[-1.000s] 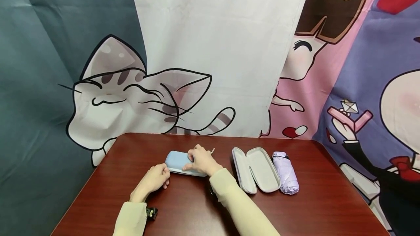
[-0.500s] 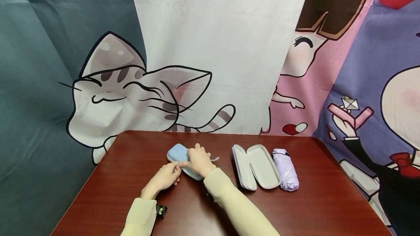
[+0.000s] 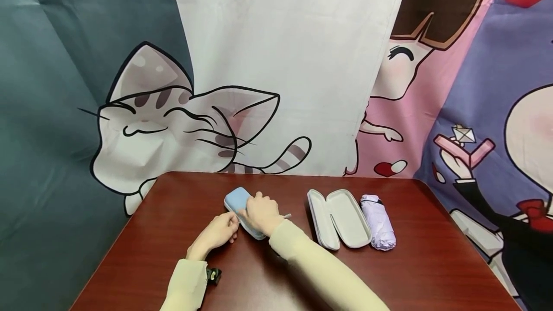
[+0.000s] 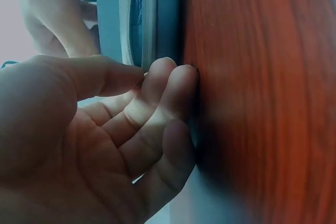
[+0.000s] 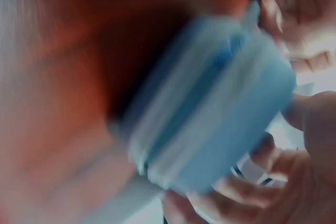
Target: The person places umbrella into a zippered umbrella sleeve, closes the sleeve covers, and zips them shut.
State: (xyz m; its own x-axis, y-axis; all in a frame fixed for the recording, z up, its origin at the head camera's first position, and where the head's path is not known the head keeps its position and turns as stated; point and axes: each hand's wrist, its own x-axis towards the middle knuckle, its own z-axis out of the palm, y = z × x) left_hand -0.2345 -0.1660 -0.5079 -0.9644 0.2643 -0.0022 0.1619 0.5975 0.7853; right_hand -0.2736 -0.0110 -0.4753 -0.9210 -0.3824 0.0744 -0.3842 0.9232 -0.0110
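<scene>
A light blue hard case with a zipper round its side lies slanted on the table. My right hand grips it from above, thumb on the near side and fingers over the far side. My left hand is at its near left side, thumb and fingertips pinched together. In the left wrist view these fingertips meet right at the zipper, whose two edges stand apart above them; the pull itself is hidden in the pinch. The right wrist view, blurred, shows the parted zipper band and a grey strap at the case's end.
To the right a pale grey case lies unfolded on the brown table. Beside it is a folded lilac umbrella. A printed cloth backdrop hangs behind the table's far edge.
The blue case has turned from lying nearly crosswise to a slant, its right end coming nearer. Both hands stay at it; my left hand has shifted right.
</scene>
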